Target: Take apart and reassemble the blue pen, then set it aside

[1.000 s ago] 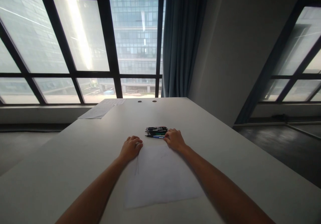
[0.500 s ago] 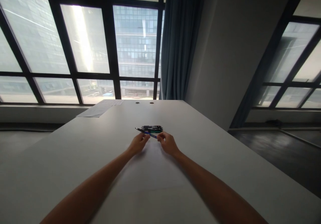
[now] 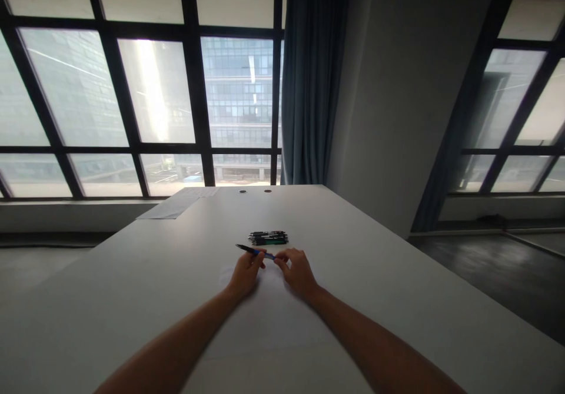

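one blue pen [image 3: 255, 251] lifted off the table [image 3: 397, 276], pinched between left hand [image 3: 245, 274] and right hand [image 3: 298, 272] above the paper sheet [image 3: 269, 323]; remaining pens [image 3: 268, 238] lying bundled just beyond, untouched.

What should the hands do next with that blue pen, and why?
Probably bring the blue pen down to the sheet of paper. Both the left hand and right hand hold it above the paper, apart from the pile of pens behind.
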Tool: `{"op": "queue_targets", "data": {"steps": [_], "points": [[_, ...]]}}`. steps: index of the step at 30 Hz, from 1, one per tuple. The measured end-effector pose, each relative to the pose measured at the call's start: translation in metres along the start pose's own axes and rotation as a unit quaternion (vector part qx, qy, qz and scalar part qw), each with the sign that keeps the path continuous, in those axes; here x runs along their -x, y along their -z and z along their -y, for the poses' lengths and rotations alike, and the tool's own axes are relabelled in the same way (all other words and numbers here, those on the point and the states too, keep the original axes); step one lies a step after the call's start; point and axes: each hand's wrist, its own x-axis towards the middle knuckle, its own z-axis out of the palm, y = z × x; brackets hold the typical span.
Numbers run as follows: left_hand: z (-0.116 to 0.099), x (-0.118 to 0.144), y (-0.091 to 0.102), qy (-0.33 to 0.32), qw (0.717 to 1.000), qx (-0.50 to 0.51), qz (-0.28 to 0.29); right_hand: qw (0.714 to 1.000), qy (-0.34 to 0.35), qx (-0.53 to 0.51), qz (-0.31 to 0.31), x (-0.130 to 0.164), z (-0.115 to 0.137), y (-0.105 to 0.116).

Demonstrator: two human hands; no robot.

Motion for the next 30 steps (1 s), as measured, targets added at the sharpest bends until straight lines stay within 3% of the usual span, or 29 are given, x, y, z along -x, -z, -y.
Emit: {"op": "queue_targets", "data": {"steps": [21,30], "points": [[0.003,-0.005,0.000,0.066,0.996,0.053,-0.001,0.996,0.044,0.079,0.011,0.004,0.001,0.011],[0.003,-0.007,0.003,0.122,0.986,0.108,-0.031,0.980,-0.021,0.166,0.112,0.004,-0.004,0.020]]}}
